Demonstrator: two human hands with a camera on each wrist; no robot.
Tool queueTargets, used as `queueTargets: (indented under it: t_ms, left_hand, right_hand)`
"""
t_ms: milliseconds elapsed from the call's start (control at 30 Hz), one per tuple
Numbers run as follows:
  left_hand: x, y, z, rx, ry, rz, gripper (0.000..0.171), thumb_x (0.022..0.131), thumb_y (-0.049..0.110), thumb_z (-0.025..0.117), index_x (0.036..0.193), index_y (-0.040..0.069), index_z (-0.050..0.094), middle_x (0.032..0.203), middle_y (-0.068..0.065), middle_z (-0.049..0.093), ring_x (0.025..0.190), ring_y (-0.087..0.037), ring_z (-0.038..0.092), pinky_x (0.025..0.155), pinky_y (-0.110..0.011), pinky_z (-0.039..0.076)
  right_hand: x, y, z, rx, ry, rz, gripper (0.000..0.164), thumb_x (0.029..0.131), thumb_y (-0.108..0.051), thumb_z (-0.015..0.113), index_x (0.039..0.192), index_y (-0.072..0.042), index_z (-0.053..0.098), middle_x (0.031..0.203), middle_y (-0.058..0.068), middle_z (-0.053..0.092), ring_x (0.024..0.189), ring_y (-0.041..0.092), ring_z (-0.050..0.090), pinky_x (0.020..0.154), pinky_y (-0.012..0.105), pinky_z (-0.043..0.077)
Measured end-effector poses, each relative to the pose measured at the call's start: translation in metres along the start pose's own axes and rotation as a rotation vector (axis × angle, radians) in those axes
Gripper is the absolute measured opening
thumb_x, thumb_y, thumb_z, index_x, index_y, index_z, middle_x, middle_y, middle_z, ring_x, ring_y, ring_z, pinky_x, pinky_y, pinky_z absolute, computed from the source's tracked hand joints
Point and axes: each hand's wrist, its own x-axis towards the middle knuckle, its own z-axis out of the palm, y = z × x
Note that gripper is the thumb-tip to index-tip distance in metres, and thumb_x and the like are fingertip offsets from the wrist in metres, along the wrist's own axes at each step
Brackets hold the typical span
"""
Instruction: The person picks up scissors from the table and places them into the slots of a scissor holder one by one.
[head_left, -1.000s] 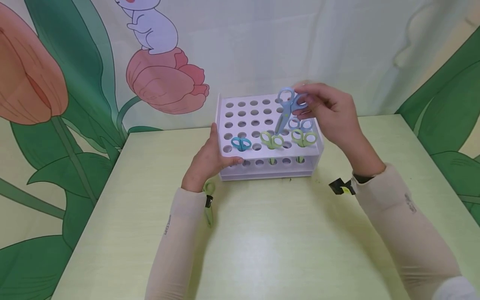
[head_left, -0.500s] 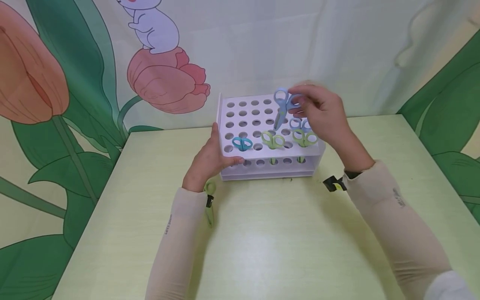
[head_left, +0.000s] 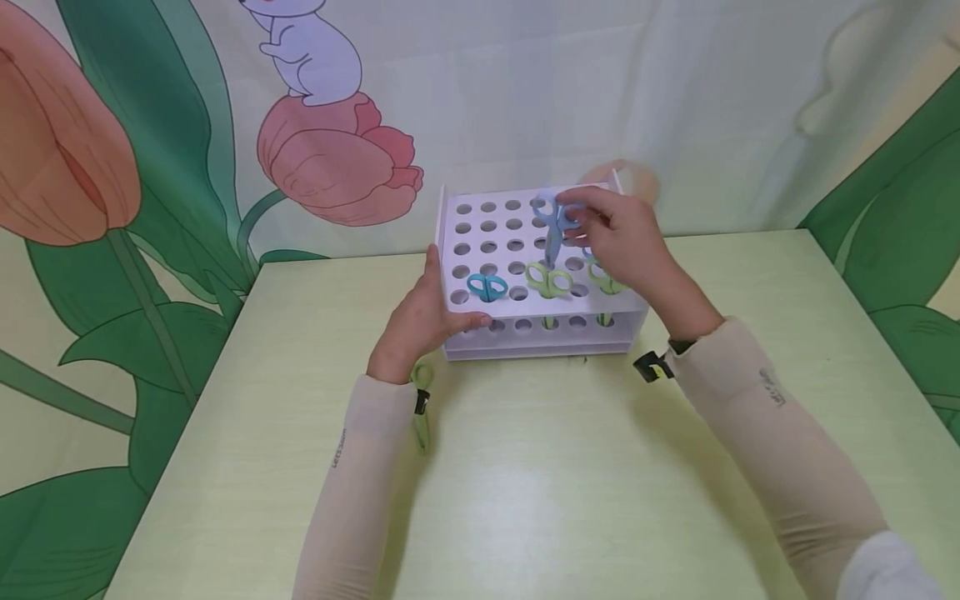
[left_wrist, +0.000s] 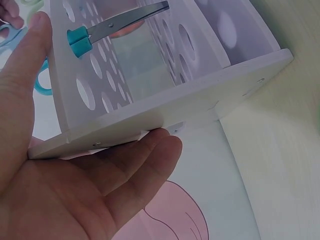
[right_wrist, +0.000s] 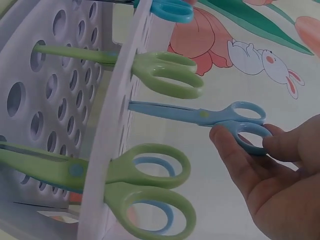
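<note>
My right hand pinches a pair of light blue scissors by one handle loop, blades pointing down. Their tip meets the top plate of the white rack; I cannot tell whether it has entered a hole. My left hand grips the rack's left side, thumb across the front and fingers along the side panel. Standing in the front row are teal scissors and two green pairs, the middle green scissors and the right green scissors. Another blue pair shows partly behind the right green one.
Green scissors lie on the pale table beside my left sleeve, partly covered. Behind the rack hangs a printed curtain touching the table's far side. A black strap end sticks out from my right cuff.
My right hand has moved left and slightly down with the blue scissors, whose blades have turned more upright over the rack. The left hand keeps its grip on the rack.
</note>
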Motion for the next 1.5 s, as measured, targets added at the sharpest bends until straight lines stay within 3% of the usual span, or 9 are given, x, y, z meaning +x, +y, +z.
queueTargets:
  t_ms: [133,267,500,667,967,1200,1267,1500]
  left_hand:
    - [-0.001,0.0,-0.001,-0.008,0.002,-0.005,0.129,0.073,0.032,0.093,0.16,0.011,0.001,0.133,-0.005,0.057,0.1,-0.018,0.06,0.087,-0.039,0.05]
    - [-0.002,0.001,-0.001,-0.014,-0.001,-0.018,0.13,0.073,0.032,0.093,0.16,0.012,0.0,0.134,-0.005,0.057,0.101,-0.019,0.059,0.088,-0.039,0.05]
    - [-0.001,0.0,0.0,-0.015,0.007,-0.015,0.127,0.074,0.029,0.093,0.16,0.013,0.002,0.134,-0.005,0.056,0.1,-0.019,0.06,0.087,-0.039,0.05]
    - [-0.002,0.0,0.0,-0.019,0.005,-0.012,0.126,0.074,0.031,0.093,0.16,0.013,0.002,0.134,-0.004,0.056,0.1,-0.017,0.06,0.087,-0.039,0.05]
    - [-0.002,-0.001,-0.001,-0.054,0.004,0.027,0.125,0.074,0.032,0.093,0.16,0.014,0.004,0.133,-0.002,0.056,0.101,-0.016,0.059,0.088,-0.038,0.049]
    - [-0.002,0.0,-0.001,-0.064,-0.003,0.048,0.124,0.074,0.032,0.093,0.159,0.014,0.005,0.133,-0.002,0.056,0.101,-0.016,0.06,0.086,-0.038,0.049]
    - [-0.002,0.0,-0.001,-0.058,0.001,0.044,0.124,0.073,0.032,0.093,0.159,0.014,0.005,0.132,-0.002,0.057,0.1,-0.016,0.06,0.086,-0.038,0.049]
    - [-0.003,0.0,-0.002,-0.028,-0.006,0.019,0.125,0.075,0.033,0.092,0.159,0.013,0.003,0.135,-0.003,0.055,0.1,-0.017,0.059,0.088,-0.039,0.049]
  right_hand:
    - [0.001,0.002,0.003,-0.083,-0.05,0.034,0.034,0.103,0.003,0.048,0.131,-0.003,0.066,0.119,0.018,0.068,0.097,0.031,0.07,0.083,0.037,0.056]
    - [0.002,0.004,0.004,-0.184,-0.101,0.05,0.037,0.102,0.003,0.05,0.134,-0.007,0.066,0.128,0.014,0.066,0.094,0.028,0.067,0.07,0.029,0.054]
    - [0.005,0.004,0.007,-0.327,-0.256,0.105,0.038,0.103,-0.003,0.053,0.137,-0.013,0.066,0.119,0.013,0.067,0.057,0.026,0.056,0.053,0.033,0.046]
    - [0.008,0.005,0.012,-0.406,-0.343,0.135,0.035,0.102,-0.003,0.055,0.134,-0.01,0.068,0.126,0.015,0.066,0.066,0.027,0.054,0.051,0.033,0.045]
    - [0.011,0.004,0.018,-0.455,-0.366,0.126,0.034,0.1,-0.002,0.058,0.131,-0.009,0.069,0.11,0.021,0.07,0.047,0.023,0.052,0.047,0.031,0.042]
    - [0.013,0.001,0.019,-0.478,-0.393,0.157,0.034,0.1,0.0,0.057,0.131,-0.007,0.069,0.129,0.02,0.063,0.072,0.028,0.056,0.047,0.031,0.045]
    - [0.014,0.001,0.019,-0.477,-0.396,0.162,0.035,0.099,0.001,0.057,0.131,-0.007,0.069,0.132,0.019,0.062,0.072,0.028,0.056,0.046,0.03,0.044]
    - [0.017,0.003,0.018,-0.463,-0.409,0.166,0.036,0.1,-0.001,0.054,0.132,-0.008,0.069,0.134,0.016,0.062,0.047,0.02,0.051,0.044,0.028,0.043]
